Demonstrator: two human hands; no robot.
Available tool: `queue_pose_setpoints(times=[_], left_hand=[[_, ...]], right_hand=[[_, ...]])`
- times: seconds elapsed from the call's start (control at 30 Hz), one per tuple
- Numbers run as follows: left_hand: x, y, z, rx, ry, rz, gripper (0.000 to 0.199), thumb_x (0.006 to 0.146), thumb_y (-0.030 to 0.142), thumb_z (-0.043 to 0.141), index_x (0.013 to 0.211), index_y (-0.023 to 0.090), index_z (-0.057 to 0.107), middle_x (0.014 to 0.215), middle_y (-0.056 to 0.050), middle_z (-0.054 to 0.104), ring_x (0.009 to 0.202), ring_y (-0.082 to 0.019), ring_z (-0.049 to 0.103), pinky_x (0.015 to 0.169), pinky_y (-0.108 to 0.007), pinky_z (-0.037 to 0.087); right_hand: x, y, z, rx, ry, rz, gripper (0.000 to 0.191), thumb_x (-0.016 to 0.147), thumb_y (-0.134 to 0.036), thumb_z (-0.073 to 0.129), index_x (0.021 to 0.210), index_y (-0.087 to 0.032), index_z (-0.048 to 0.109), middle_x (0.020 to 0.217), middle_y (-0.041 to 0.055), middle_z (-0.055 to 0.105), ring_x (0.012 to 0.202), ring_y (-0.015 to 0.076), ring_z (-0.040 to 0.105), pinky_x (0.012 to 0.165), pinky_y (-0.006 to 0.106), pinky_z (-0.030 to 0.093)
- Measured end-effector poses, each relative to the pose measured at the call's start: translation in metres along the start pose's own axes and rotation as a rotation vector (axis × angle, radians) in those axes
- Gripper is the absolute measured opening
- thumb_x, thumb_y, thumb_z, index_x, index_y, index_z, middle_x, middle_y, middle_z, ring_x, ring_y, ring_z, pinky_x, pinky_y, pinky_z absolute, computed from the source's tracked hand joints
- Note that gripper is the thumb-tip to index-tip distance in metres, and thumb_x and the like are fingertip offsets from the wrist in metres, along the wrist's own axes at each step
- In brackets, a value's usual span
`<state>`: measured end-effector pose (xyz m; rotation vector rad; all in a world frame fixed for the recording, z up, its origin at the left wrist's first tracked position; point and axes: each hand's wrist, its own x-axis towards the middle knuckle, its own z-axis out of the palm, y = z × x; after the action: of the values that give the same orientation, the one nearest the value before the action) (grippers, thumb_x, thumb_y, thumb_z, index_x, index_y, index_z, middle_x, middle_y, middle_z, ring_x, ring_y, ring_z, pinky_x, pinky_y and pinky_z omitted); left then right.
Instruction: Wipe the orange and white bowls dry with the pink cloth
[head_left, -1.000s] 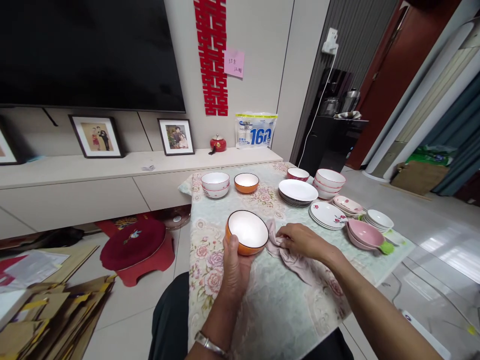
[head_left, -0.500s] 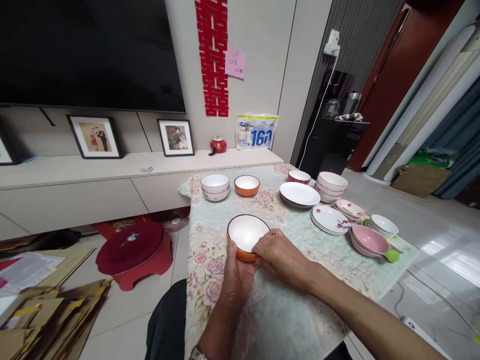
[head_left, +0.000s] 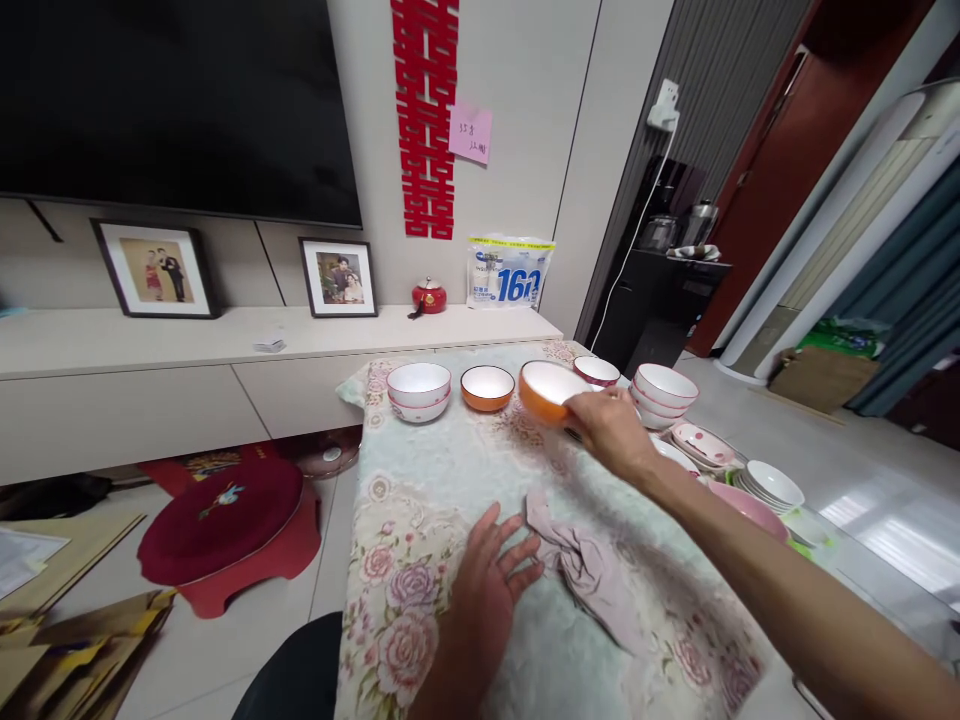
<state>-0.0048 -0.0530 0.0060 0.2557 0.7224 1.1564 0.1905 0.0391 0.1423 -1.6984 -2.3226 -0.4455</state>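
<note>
My right hand (head_left: 609, 428) grips the rim of an orange bowl (head_left: 546, 392) with a white inside, holding it tilted above the far part of the table. Left of it stands a second orange bowl (head_left: 487, 388). Further left are stacked white bowls with pink rims (head_left: 418, 392). Empty, with fingers spread, my left hand (head_left: 491, 575) hovers low over the flowered tablecloth (head_left: 420, 470). Close to its fingertips lies a crumpled pale pink cloth (head_left: 589, 570). My right hand and the held bowl partly hide the plates behind them.
On the right stand more white bowls (head_left: 664, 392), a dotted pink dish (head_left: 703, 445), small white bowls (head_left: 772, 485) and a pink bowl (head_left: 750, 508). Behind the table runs a low cabinet (head_left: 315, 335). A red stool (head_left: 232, 520) is on the floor at left.
The orange bowl has left my left hand and moved up and away in my right. My left hand has opened. The pink cloth, hidden before, now shows on the table.
</note>
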Motion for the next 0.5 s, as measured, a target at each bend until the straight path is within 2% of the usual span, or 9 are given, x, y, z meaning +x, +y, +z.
queue_pose_setpoints(times=[0.13, 0.23, 0.33, 0.5], left_hand=[[0.006, -0.007, -0.003, 0.031, -0.026, 0.006, 0.056, 0.073, 0.036, 0.078, 0.121, 0.014, 0.058, 0.114, -0.017, 0.067, 0.084, -0.025, 0.071, 0.069, -0.036, 0.054], [0.012, -0.011, -0.008, 0.036, -0.039, -0.037, 0.048, 0.075, 0.037, 0.077, 0.115, 0.015, 0.062, 0.108, -0.014, 0.070, 0.080, -0.022, 0.070, 0.066, -0.033, 0.054], [0.018, -0.012, -0.013, 0.010, -0.042, -0.110, 0.046, 0.074, 0.038, 0.080, 0.112, 0.016, 0.065, 0.105, -0.012, 0.072, 0.077, -0.021, 0.070, 0.064, -0.031, 0.053], [0.030, -0.010, -0.024, -0.018, -0.096, -0.227, 0.037, 0.072, 0.039, 0.082, 0.102, 0.020, 0.070, 0.097, -0.009, 0.073, 0.073, -0.021, 0.070, 0.058, -0.031, 0.051]], right_hand=[[0.046, 0.061, 0.004, -0.165, -0.061, 0.212, 0.021, 0.093, -0.017, 0.048, 0.094, -0.016, 0.069, 0.097, 0.0117, 0.074, 0.088, 0.0238, 0.066, 0.073, 0.031, 0.033], [0.073, 0.095, 0.014, -0.235, -0.119, 0.334, 0.025, 0.095, -0.022, 0.046, 0.102, -0.018, 0.070, 0.105, 0.0123, 0.074, 0.092, 0.0254, 0.067, 0.072, 0.032, 0.033], [0.092, 0.116, 0.029, -0.255, -0.160, 0.389, 0.027, 0.095, -0.025, 0.046, 0.106, -0.018, 0.070, 0.102, 0.0138, 0.075, 0.094, 0.0270, 0.067, 0.074, 0.033, 0.033], [0.113, 0.138, 0.057, -0.268, -0.208, 0.455, 0.029, 0.096, -0.024, 0.045, 0.106, -0.016, 0.071, 0.101, 0.0160, 0.074, 0.094, 0.0276, 0.067, 0.077, 0.036, 0.032]])
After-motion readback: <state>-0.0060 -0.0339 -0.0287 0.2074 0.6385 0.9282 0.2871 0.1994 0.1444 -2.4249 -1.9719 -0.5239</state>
